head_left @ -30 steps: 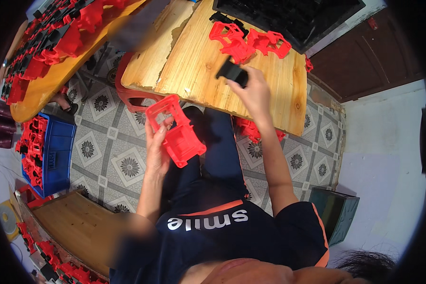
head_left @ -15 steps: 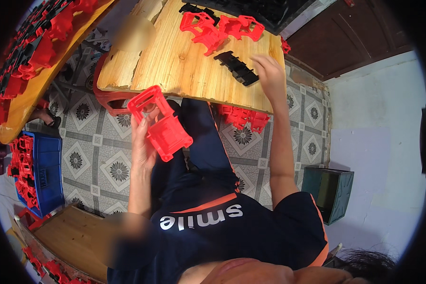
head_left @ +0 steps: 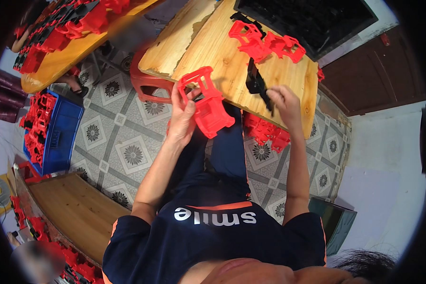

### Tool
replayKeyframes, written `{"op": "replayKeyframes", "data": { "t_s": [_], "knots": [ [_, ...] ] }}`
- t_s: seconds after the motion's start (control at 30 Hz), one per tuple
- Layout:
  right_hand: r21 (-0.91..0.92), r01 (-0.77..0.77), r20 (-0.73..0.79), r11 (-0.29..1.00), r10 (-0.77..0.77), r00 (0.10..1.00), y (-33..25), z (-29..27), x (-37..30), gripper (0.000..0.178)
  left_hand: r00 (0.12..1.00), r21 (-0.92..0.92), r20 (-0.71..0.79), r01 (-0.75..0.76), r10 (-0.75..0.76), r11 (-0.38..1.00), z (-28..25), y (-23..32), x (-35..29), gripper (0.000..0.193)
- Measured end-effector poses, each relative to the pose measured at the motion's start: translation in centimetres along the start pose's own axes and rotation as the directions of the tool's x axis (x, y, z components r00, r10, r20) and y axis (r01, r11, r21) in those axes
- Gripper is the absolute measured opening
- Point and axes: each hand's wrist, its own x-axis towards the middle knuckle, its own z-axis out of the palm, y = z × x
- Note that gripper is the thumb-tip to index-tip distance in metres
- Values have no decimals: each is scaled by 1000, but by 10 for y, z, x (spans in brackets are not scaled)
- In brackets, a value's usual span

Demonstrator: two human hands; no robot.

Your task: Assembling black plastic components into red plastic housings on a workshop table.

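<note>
My left hand [head_left: 182, 113] grips a red plastic frame [head_left: 214, 117] with openings at its upper end, held in front of the near edge of the wooden table [head_left: 208, 57]. Between the fingers of my right hand [head_left: 287, 105] is the end of a black plastic piece [head_left: 256, 84], tilted up over the table. Farther back lie two red plastic frames, one on the left [head_left: 249, 42] and one on the right [head_left: 285, 47]. Behind them is another black plastic piece [head_left: 244, 20], partly hidden.
A black tray-like panel [head_left: 308, 23] stands at the table's far side. On the left are a red stool [head_left: 149, 85], a blue crate [head_left: 63, 132] of red parts, and another table [head_left: 56, 61] stacked with parts. Red parts [head_left: 267, 132] show below the table edge; a green box [head_left: 334, 225] stands right.
My right hand has taken hold of the black piece and lifted it off the table. My left hand still holds the red frame, now turned somewhat. The view has shifted.
</note>
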Motion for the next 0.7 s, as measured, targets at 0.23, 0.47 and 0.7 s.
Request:
{"op": "replayKeyframes", "data": {
  "t_s": [0.23,0.47,0.7],
  "knots": [
    [-192,249,-251,949,-293,923,-104,58,-42,28,998,-32,19,-59,60,998,12,-4,-4,116],
    [-350,247,-282,904,-353,892,-114,77,-43,28,994,-9,29,-103,103,995,25,5,-8,122],
    [-453,313,-179,835,-429,886,-122,76,-46,30,996,-15,82,-45,46,999,25,13,-9,114]
  ]
}}
